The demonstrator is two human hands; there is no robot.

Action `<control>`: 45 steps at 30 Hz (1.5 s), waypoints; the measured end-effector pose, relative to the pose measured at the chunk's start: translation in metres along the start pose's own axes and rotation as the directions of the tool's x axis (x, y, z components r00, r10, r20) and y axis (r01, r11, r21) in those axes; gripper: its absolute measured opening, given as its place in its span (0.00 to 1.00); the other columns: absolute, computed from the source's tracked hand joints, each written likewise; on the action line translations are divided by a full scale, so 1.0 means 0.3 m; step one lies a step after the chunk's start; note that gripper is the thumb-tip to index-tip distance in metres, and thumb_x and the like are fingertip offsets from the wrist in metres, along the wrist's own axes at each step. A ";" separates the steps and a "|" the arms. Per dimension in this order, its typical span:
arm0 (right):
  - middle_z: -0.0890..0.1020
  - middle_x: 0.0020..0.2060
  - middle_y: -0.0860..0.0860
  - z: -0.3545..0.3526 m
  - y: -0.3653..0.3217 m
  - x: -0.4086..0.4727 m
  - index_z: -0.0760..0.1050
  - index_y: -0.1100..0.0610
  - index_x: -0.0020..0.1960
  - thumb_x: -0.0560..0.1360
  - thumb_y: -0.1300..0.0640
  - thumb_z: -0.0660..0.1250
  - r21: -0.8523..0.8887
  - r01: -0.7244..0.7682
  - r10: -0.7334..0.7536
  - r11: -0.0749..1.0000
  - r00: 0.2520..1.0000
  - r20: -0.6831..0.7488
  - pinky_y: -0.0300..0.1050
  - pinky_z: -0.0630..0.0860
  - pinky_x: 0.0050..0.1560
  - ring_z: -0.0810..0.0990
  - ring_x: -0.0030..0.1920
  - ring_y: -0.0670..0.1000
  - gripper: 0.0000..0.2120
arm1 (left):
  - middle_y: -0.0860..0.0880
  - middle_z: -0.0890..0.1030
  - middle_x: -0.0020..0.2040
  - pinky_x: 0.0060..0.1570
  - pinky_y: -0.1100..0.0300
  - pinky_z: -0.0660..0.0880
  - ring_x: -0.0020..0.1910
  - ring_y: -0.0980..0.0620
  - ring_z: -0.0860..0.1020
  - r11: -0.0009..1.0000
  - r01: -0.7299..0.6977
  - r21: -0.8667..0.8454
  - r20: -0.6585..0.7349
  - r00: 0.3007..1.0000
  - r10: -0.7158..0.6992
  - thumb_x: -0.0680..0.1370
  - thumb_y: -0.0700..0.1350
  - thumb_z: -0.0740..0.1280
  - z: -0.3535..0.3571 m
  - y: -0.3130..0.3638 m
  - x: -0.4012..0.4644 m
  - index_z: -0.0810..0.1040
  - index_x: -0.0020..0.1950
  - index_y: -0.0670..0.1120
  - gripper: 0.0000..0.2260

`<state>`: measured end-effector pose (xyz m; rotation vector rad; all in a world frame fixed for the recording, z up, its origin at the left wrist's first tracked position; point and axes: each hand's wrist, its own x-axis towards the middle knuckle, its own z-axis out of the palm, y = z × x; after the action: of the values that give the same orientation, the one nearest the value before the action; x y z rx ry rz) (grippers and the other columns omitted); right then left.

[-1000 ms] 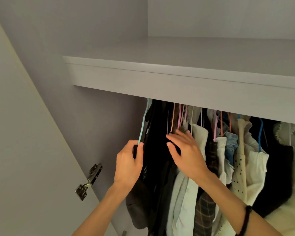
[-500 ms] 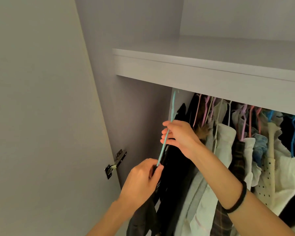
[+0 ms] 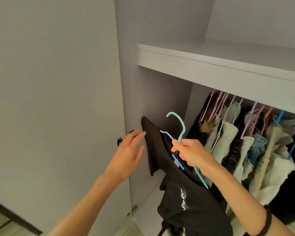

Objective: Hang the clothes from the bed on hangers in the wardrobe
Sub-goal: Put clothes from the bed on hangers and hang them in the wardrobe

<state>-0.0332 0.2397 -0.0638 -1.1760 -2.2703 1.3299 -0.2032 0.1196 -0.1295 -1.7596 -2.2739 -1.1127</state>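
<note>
My right hand (image 3: 190,153) grips the neck of a light blue hanger (image 3: 181,132), whose hook is free in the air, off the rail. A black garment with a small white print (image 3: 182,198) hangs on that hanger, one shoulder sticking up to the left. My left hand (image 3: 130,152) is spread with straight fingers, fingertips at the garment's left shoulder edge. The wardrobe rail itself is hidden behind the shelf front (image 3: 211,72); several hung clothes (image 3: 255,150) fill the space to the right.
The wardrobe door (image 3: 54,99) stands open on the left, with hinges (image 3: 120,141) on its inner edge. The side wall (image 3: 158,103) is close behind the black garment. Pink, white and blue hangers (image 3: 255,120) crowd the rail at the right.
The blue hanger with the black garment has come off the rail and out toward me in my right hand. My left hand let go of the garment and now lies open beside it.
</note>
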 end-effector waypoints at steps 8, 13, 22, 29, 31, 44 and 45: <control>0.73 0.23 0.41 0.097 -0.032 -0.146 0.81 0.62 0.44 0.78 0.46 0.58 -0.245 0.215 -0.221 0.945 0.975 0.002 0.33 0.67 0.32 0.73 0.31 0.48 0.22 | 0.48 0.52 0.77 0.71 0.58 0.48 0.76 0.49 0.49 0.966 0.146 0.215 0.041 0.986 -0.159 0.82 0.47 0.55 -0.069 0.051 -0.230 0.50 0.76 0.50 0.24; 0.69 0.14 0.38 0.143 -0.091 -0.229 0.80 0.58 0.38 0.77 0.45 0.60 -0.297 0.292 -0.291 0.909 0.956 0.049 0.39 0.67 0.31 0.69 0.21 0.44 0.20 | 0.53 0.44 0.76 0.69 0.62 0.42 0.75 0.54 0.41 0.946 0.225 0.232 0.011 0.972 -0.234 0.82 0.49 0.53 -0.156 0.056 -0.365 0.43 0.75 0.54 0.25; 0.71 0.20 0.47 0.317 -0.158 -0.406 0.80 0.50 0.33 0.73 0.44 0.66 -0.072 0.525 -0.500 0.848 0.837 0.222 0.40 0.66 0.34 0.67 0.24 0.44 0.14 | 0.55 0.72 0.47 0.46 0.70 0.67 0.46 0.57 0.73 0.946 0.270 0.180 -0.132 0.960 -0.248 0.78 0.54 0.56 -0.344 0.106 -0.652 0.77 0.57 0.47 0.16; 0.70 0.21 0.45 0.572 -0.288 -0.593 0.81 0.53 0.37 0.72 0.45 0.67 0.082 0.657 -0.633 0.749 0.674 0.380 0.30 0.67 0.31 0.69 0.25 0.41 0.13 | 0.53 0.78 0.42 0.41 0.75 0.66 0.39 0.60 0.74 0.844 0.469 0.261 -0.425 0.841 -0.336 0.79 0.54 0.58 -0.551 0.134 -1.065 0.79 0.48 0.46 0.15; 0.74 0.25 0.44 0.676 -0.329 -0.654 0.80 0.53 0.38 0.70 0.41 0.64 0.110 0.721 -0.686 0.684 0.584 0.435 0.31 0.68 0.33 0.73 0.29 0.41 0.16 | 0.53 0.78 0.39 0.39 0.75 0.65 0.37 0.61 0.73 0.783 0.563 0.265 -0.543 0.758 -0.362 0.78 0.53 0.57 -0.604 0.161 -1.185 0.78 0.45 0.46 0.15; 0.77 0.36 0.46 1.373 -0.437 -1.051 0.78 0.56 0.42 0.76 0.48 0.63 0.251 0.959 -0.807 0.128 -0.046 0.589 0.43 0.67 0.44 0.74 0.38 0.50 0.13 | 0.53 0.80 0.38 0.34 0.64 0.70 0.34 0.55 0.76 0.123 0.988 -0.093 -0.911 -0.034 -0.412 0.76 0.57 0.59 -0.794 0.464 -1.994 0.78 0.44 0.45 0.16; 0.78 0.38 0.47 1.417 -0.452 -1.086 0.77 0.56 0.42 0.76 0.47 0.62 0.277 0.957 -0.794 0.090 -0.098 0.599 0.43 0.65 0.46 0.74 0.39 0.50 0.13 | 0.54 0.80 0.37 0.35 0.63 0.71 0.35 0.55 0.77 0.073 0.987 -0.141 -0.917 -0.102 -0.385 0.76 0.57 0.59 -0.787 0.499 -2.037 0.78 0.44 0.46 0.16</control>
<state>-0.1382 -0.2985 -0.1307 1.1552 -2.6395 0.7600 0.0513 -0.5017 -0.1585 0.7264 -2.2885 -0.6136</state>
